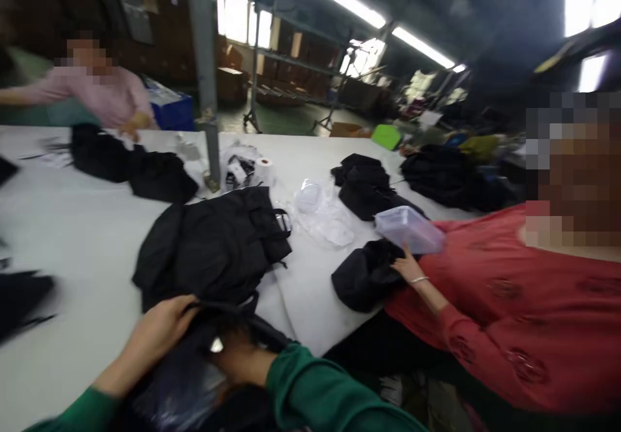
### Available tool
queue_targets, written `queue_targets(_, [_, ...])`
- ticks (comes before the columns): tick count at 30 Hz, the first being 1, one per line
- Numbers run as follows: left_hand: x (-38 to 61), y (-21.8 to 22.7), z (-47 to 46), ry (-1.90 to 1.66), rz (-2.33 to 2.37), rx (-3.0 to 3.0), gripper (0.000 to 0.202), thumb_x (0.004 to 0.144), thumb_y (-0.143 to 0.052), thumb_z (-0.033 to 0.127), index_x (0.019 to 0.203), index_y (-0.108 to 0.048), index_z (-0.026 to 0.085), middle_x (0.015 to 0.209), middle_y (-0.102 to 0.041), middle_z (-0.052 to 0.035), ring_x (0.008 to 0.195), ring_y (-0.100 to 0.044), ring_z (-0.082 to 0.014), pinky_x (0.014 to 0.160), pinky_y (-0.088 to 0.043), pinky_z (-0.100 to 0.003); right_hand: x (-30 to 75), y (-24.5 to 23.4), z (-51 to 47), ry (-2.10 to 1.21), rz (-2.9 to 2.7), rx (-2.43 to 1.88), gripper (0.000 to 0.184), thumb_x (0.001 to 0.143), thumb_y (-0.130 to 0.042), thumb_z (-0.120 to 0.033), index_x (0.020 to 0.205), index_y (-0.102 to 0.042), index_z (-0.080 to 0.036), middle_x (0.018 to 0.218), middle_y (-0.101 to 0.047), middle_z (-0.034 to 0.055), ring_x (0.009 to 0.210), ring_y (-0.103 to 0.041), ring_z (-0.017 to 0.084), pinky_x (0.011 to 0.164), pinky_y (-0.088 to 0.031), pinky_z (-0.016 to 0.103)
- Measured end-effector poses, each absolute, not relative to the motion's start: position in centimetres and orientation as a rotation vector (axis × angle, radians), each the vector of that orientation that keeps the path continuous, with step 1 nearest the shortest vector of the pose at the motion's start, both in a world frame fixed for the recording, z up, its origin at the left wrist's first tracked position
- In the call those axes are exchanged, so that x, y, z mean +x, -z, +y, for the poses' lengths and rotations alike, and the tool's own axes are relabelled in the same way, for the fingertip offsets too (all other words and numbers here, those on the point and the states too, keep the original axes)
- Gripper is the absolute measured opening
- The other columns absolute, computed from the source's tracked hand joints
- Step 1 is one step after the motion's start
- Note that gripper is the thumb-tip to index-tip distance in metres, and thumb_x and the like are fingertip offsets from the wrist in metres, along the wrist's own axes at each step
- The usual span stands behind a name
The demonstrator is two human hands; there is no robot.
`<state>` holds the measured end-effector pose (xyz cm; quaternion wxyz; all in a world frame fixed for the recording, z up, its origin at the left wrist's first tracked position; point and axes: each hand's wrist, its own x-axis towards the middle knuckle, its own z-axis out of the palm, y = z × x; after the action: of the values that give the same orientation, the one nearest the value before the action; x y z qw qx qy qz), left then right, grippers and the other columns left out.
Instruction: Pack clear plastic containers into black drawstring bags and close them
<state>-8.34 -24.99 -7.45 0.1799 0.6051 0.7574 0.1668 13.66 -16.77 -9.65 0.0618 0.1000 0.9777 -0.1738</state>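
A black fabric bag [264, 328] with its mouth open lies at the table's near edge, close to me. My left hand [158, 328] grips its rim, fingers closed over the fabric at the upper left. Reaching into the dark opening is my right hand [240, 357], with its fingers hidden in shadow and blur. Beside it shows a small bright spot that I cannot identify. Clear plastic [187, 390] glints below, inside or against the bag. Just beyond my hands a larger black bag [208, 244] with straps lies on the white table [92, 238].
On my right, a person in red [514, 302] touches a black bag [361, 277] near a clear plastic box [410, 228]. Clear plastic bags [325, 215] lie mid-table. A metal post [206, 76] rises from the table. Across it is a person in pink [104, 92], beside black bags [160, 176].
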Motion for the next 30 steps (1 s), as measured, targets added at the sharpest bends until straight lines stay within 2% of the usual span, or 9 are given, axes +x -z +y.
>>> queue_targets(3, [-8.2, 4.7, -26.2, -0.514, 2.235, 1.722, 0.029, 0.093, -0.045, 0.033, 0.111, -0.066, 0.022, 0.110, -0.069, -0.0094, 0.099, -0.065, -0.0251, 0.086, -0.052, -0.038, 13.7, 9.2, -18.9, 0.786, 2.851, 0.390, 0.064, 0.079, -0.071, -0.044, 0.132, -0.052, -0.014, 0.145, -0.043, 0.0225, 0.131, -0.043, 0.039, 0.107, -0.038, 0.052])
queue_targets(6, [-6.5, 1.7, -26.1, -0.758, 2.249, 1.921, 0.031, 0.093, -0.049, 0.033, 0.117, -0.063, 0.019, 0.126, -0.059, -0.0140, 0.112, -0.057, -0.0266, 0.097, -0.047, -0.042, 17.9, 6.0, -18.7, 1.103, 2.750, 0.394, 0.045, 0.092, -0.052, -0.048, 0.127, -0.055, -0.021, 0.124, -0.063, 0.0110, 0.112, -0.060, 0.025, 0.098, -0.048, 0.037])
queue_targets(9, [-3.9, 0.3, -26.1, -0.609, 1.797, 2.042, 0.029, 0.097, -0.040, 0.029, 0.103, -0.067, 0.020, 0.107, -0.066, -0.0089, 0.098, -0.063, -0.0193, 0.090, -0.051, -0.031, 21.5, 3.9, -18.8, 0.991, 2.762, 0.310, 0.050, 0.085, -0.060, -0.056, 0.120, -0.059, -0.021, 0.118, -0.066, 0.0092, 0.110, -0.060, 0.026, 0.107, -0.040, 0.044])
queue_targets(11, [-2.2, 1.8, -25.8, -0.238, 1.573, 2.027, 0.029, 0.096, -0.040, 0.024, 0.104, -0.067, 0.019, 0.101, -0.068, -0.0094, 0.091, -0.066, -0.0208, 0.085, -0.053, -0.032, 22.2, 4.2, -19.0, 0.716, 2.817, 0.325, 0.047, 0.081, -0.068, -0.049, 0.115, -0.061, -0.018, 0.115, -0.067, 0.0113, 0.111, -0.060, 0.028, 0.111, -0.032, 0.052])
queue_targets(13, [-0.8, 5.2, -25.1, 0.163, 1.568, 1.934, 0.039, 0.088, -0.054, 0.023, 0.126, -0.059, 0.016, 0.123, -0.063, -0.0180, 0.099, -0.067, -0.0312, 0.087, -0.054, -0.042, 22.0, 5.5, -19.0, 0.446, 2.826, 0.326, 0.026, 0.082, -0.066, -0.030, 0.103, -0.064, -0.016, 0.100, -0.071, 0.0103, 0.100, -0.064, 0.026, 0.108, -0.035, 0.050])
queue_targets(15, [0.3, 9.5, -24.5, 0.505, 1.651, 1.759, 0.084, 0.075, -0.073, 0.027, 0.149, -0.033, 0.021, 0.151, -0.034, -0.0259, 0.118, -0.054, -0.0468, 0.092, -0.049, -0.057, 21.5, 7.1, -18.6, 0.289, 2.836, 0.299, 0.011, 0.081, -0.061, -0.018, 0.091, -0.065, -0.015, 0.083, -0.071, 0.0082, 0.083, -0.065, 0.022, 0.098, -0.043, 0.043])
queue_targets(17, [1.2, 13.3, -24.2, 0.638, 1.760, 1.681, 0.107, 0.067, -0.080, 0.034, 0.153, -0.017, 0.032, 0.158, -0.013, -0.0247, 0.132, -0.032, -0.0565, 0.096, -0.038, -0.072, 21.4, 8.2, -17.9, 0.253, 2.890, 0.279, 0.007, 0.080, -0.060, -0.016, 0.086, -0.064, -0.015, 0.074, -0.069, 0.0069, 0.073, -0.064, 0.020, 0.087, -0.047, 0.037])
queue_targets(20, [2.1, 16.6, -24.5, 0.496, 1.880, 1.757, 0.108, 0.068, -0.081, 0.040, 0.152, -0.012, 0.039, 0.159, -0.009, -0.0257, 0.139, -0.013, -0.0552, 0.096, -0.023, -0.080, 21.9, 8.5, -16.6, 0.258, 2.985, 0.281, 0.009, 0.081, -0.057, -0.013, 0.085, -0.065, -0.016, 0.071, -0.069, 0.0062, 0.070, -0.063, 0.019, 0.083, -0.046, 0.035])
queue_targets(30, [6.0, 19.2, -26.0, 0.285, 1.867, 1.623, 0.084, 0.080, -0.069, 0.025, 0.145, -0.024, 0.052, 0.160, -0.006, -0.0210, 0.140, -0.006, -0.0560, 0.090, -0.025, -0.083, 23.3, 6.1, -12.9, 0.193, 3.047, 0.100, 0.017, 0.086, -0.049, -0.008, 0.087, -0.064, -0.016, 0.066, -0.065, 0.0038, 0.063, -0.060, 0.017, 0.080, -0.045, 0.035])
